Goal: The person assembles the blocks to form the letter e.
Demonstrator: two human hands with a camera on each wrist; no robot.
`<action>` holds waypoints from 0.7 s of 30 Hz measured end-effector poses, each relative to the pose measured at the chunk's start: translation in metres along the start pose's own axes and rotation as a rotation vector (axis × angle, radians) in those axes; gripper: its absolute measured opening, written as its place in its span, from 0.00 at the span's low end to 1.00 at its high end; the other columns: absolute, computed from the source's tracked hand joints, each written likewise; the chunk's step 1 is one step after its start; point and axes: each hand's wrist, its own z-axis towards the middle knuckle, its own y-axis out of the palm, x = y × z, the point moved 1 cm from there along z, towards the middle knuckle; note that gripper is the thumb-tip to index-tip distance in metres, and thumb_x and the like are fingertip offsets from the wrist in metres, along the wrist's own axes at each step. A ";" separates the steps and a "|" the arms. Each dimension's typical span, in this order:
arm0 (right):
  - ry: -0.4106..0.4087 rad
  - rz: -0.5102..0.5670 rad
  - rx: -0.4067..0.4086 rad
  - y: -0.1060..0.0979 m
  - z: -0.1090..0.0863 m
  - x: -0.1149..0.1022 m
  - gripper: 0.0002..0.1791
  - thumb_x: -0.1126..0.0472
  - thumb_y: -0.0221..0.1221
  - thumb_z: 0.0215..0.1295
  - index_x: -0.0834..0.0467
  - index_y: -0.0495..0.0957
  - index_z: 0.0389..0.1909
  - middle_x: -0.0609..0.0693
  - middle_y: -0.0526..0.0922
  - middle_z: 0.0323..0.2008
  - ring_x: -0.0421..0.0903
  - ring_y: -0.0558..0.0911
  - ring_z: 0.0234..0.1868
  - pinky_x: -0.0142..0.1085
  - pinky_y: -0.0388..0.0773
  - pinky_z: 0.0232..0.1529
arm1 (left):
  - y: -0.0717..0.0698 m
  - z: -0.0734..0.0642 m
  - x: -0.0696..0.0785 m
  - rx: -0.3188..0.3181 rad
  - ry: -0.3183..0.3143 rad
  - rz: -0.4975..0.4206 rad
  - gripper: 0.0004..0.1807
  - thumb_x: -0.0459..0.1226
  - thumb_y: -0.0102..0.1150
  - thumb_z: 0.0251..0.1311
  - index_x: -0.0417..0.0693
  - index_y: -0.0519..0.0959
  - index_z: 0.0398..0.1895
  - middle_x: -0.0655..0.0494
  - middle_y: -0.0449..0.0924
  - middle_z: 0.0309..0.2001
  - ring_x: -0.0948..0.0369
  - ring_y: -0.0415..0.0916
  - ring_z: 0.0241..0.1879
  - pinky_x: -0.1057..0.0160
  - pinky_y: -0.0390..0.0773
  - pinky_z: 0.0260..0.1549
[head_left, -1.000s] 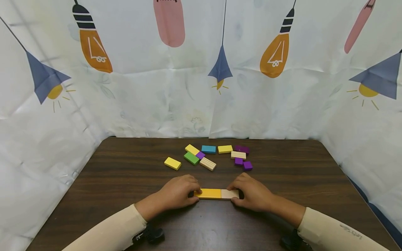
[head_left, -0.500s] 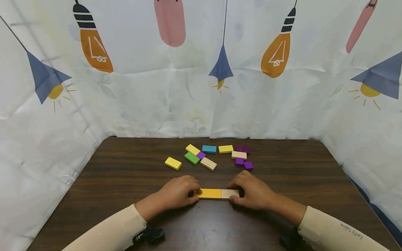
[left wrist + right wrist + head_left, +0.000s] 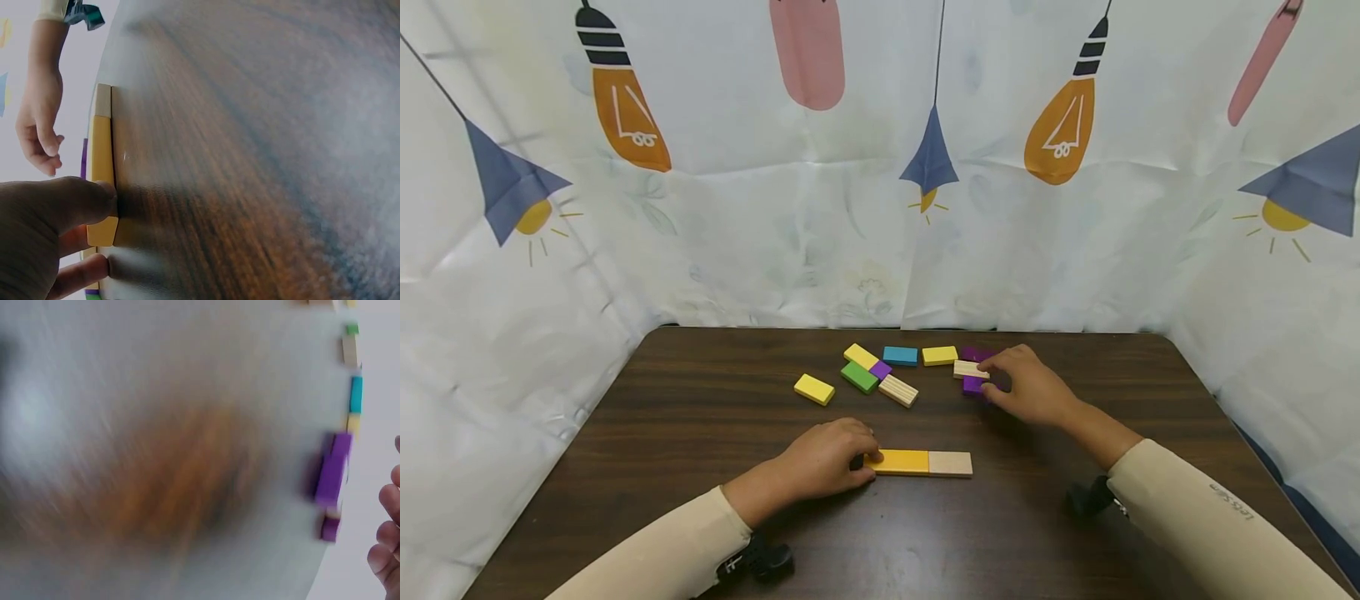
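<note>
A yellow block (image 3: 904, 462) lies end to end with a plain wooden block (image 3: 951, 464) on the table (image 3: 700, 417), making one straight bar. My left hand (image 3: 823, 458) pinches the bar's left end between thumb and fingers, as the left wrist view also shows on the yellow block (image 3: 101, 150). At the back right, my right hand (image 3: 1028, 385) hovers over a small group, thumb and fingers apart. Its fingertips overlap a grooved wooden block (image 3: 967, 369) and a purple block (image 3: 972, 386) in the head view. Another purple block (image 3: 330, 480) shows in the right wrist view.
Farther back lie a blue block (image 3: 900, 356), a yellow block (image 3: 939, 356), a green block (image 3: 859, 377) and a grooved wooden block (image 3: 898, 391). A lone yellow block (image 3: 814, 389) sits to their left. A printed white curtain (image 3: 737, 250) hangs behind the table.
My right hand has left the wooden end of the bar and moved back and right to the purple and grooved blocks. My left hand keeps its place on the yellow block.
</note>
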 end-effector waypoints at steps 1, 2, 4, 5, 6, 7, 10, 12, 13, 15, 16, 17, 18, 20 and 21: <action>0.017 -0.003 -0.004 -0.001 0.002 0.004 0.18 0.56 0.66 0.68 0.60 0.84 0.54 0.53 0.84 0.49 0.55 0.74 0.58 0.54 0.74 0.58 | 0.000 0.000 0.000 0.000 0.000 0.000 0.07 0.41 0.75 0.59 0.53 0.88 0.38 0.60 0.85 0.44 0.57 0.79 0.53 0.54 0.81 0.51; 0.034 -0.004 -0.009 -0.003 0.004 0.008 0.18 0.56 0.66 0.68 0.60 0.84 0.55 0.54 0.84 0.50 0.56 0.73 0.59 0.55 0.73 0.58 | 0.000 0.000 0.000 0.000 0.000 0.000 0.06 0.41 0.75 0.59 0.53 0.88 0.38 0.60 0.85 0.44 0.57 0.79 0.53 0.54 0.81 0.51; 0.061 -0.003 -0.019 -0.005 0.008 0.016 0.18 0.58 0.65 0.69 0.61 0.83 0.56 0.56 0.83 0.52 0.58 0.72 0.61 0.57 0.72 0.60 | 0.000 0.000 0.000 -0.001 0.000 0.001 0.06 0.41 0.75 0.59 0.53 0.88 0.38 0.60 0.85 0.44 0.57 0.79 0.53 0.54 0.81 0.52; 0.071 -0.004 -0.020 -0.005 0.010 0.019 0.18 0.58 0.64 0.69 0.61 0.83 0.56 0.56 0.83 0.53 0.59 0.72 0.62 0.57 0.71 0.61 | 0.000 0.000 0.000 -0.001 0.000 0.000 0.06 0.41 0.75 0.59 0.53 0.88 0.38 0.60 0.85 0.44 0.57 0.79 0.53 0.54 0.80 0.52; 0.078 -0.002 -0.024 -0.006 0.012 0.022 0.18 0.59 0.64 0.69 0.62 0.82 0.57 0.57 0.83 0.54 0.60 0.71 0.62 0.58 0.70 0.61 | 0.000 0.000 0.000 -0.002 0.000 0.000 0.06 0.41 0.75 0.59 0.53 0.88 0.38 0.60 0.85 0.44 0.57 0.79 0.53 0.54 0.80 0.52; 0.085 0.001 -0.026 -0.006 0.013 0.025 0.18 0.60 0.64 0.70 0.62 0.82 0.57 0.58 0.83 0.55 0.60 0.71 0.63 0.58 0.70 0.62 | 0.000 0.000 0.000 -0.002 0.001 -0.001 0.06 0.41 0.75 0.59 0.53 0.88 0.38 0.60 0.85 0.43 0.57 0.80 0.53 0.54 0.80 0.52; 0.091 0.003 -0.039 -0.006 0.017 0.033 0.18 0.62 0.62 0.70 0.62 0.81 0.59 0.59 0.81 0.57 0.61 0.71 0.63 0.58 0.69 0.63 | 0.001 0.000 -0.001 -0.005 0.003 -0.003 0.06 0.41 0.75 0.59 0.54 0.87 0.38 0.60 0.84 0.43 0.58 0.80 0.52 0.55 0.81 0.51; 0.092 0.006 -0.052 -0.005 0.018 0.037 0.18 0.63 0.60 0.71 0.61 0.81 0.60 0.60 0.80 0.59 0.62 0.70 0.63 0.59 0.68 0.64 | 0.000 0.001 -0.001 -0.006 0.004 -0.004 0.06 0.41 0.75 0.59 0.54 0.87 0.37 0.60 0.84 0.42 0.59 0.80 0.50 0.56 0.81 0.50; 0.093 0.008 -0.060 -0.005 0.019 0.039 0.18 0.63 0.60 0.71 0.61 0.80 0.60 0.61 0.79 0.61 0.63 0.70 0.64 0.60 0.67 0.64 | 0.000 0.001 -0.001 -0.006 0.004 -0.004 0.06 0.41 0.75 0.59 0.54 0.87 0.37 0.61 0.84 0.42 0.59 0.80 0.50 0.56 0.81 0.50; 0.085 0.011 -0.076 -0.004 0.021 0.042 0.19 0.65 0.58 0.72 0.60 0.80 0.62 0.62 0.76 0.63 0.65 0.68 0.66 0.62 0.65 0.65 | 0.000 0.001 -0.001 -0.007 0.004 -0.004 0.06 0.41 0.75 0.59 0.54 0.87 0.37 0.61 0.84 0.42 0.59 0.80 0.50 0.56 0.81 0.49; 0.072 0.010 -0.082 -0.003 0.021 0.043 0.20 0.66 0.58 0.71 0.60 0.80 0.62 0.63 0.75 0.64 0.66 0.67 0.66 0.63 0.65 0.65 | 0.000 0.001 -0.001 -0.005 0.006 -0.005 0.06 0.41 0.75 0.58 0.54 0.87 0.37 0.61 0.84 0.42 0.60 0.80 0.49 0.56 0.81 0.49; 0.060 0.006 -0.087 -0.003 0.022 0.044 0.20 0.66 0.57 0.71 0.60 0.79 0.63 0.64 0.75 0.64 0.66 0.67 0.67 0.64 0.64 0.64 | 0.000 0.001 -0.001 -0.004 0.006 -0.005 0.06 0.41 0.75 0.58 0.54 0.87 0.37 0.61 0.84 0.41 0.60 0.80 0.49 0.56 0.81 0.49; 0.048 0.002 -0.093 -0.002 0.022 0.045 0.21 0.67 0.56 0.71 0.60 0.79 0.64 0.64 0.74 0.65 0.67 0.66 0.67 0.64 0.64 0.64 | -0.001 0.000 -0.001 -0.003 0.007 -0.006 0.06 0.41 0.75 0.58 0.54 0.87 0.37 0.61 0.84 0.41 0.60 0.80 0.49 0.57 0.81 0.49; 0.022 -0.011 -0.102 -0.001 0.023 0.046 0.22 0.69 0.56 0.70 0.60 0.79 0.64 0.65 0.75 0.64 0.68 0.67 0.66 0.64 0.65 0.64 | -0.001 0.000 0.000 -0.001 0.006 -0.005 0.06 0.40 0.75 0.58 0.54 0.87 0.37 0.61 0.84 0.41 0.60 0.80 0.49 0.57 0.81 0.48; 0.010 -0.020 -0.106 0.000 0.023 0.047 0.22 0.69 0.56 0.70 0.60 0.79 0.64 0.65 0.75 0.63 0.68 0.68 0.65 0.64 0.65 0.64 | -0.001 0.000 0.000 0.000 0.005 -0.006 0.06 0.40 0.75 0.58 0.54 0.87 0.37 0.61 0.84 0.41 0.60 0.80 0.49 0.57 0.81 0.48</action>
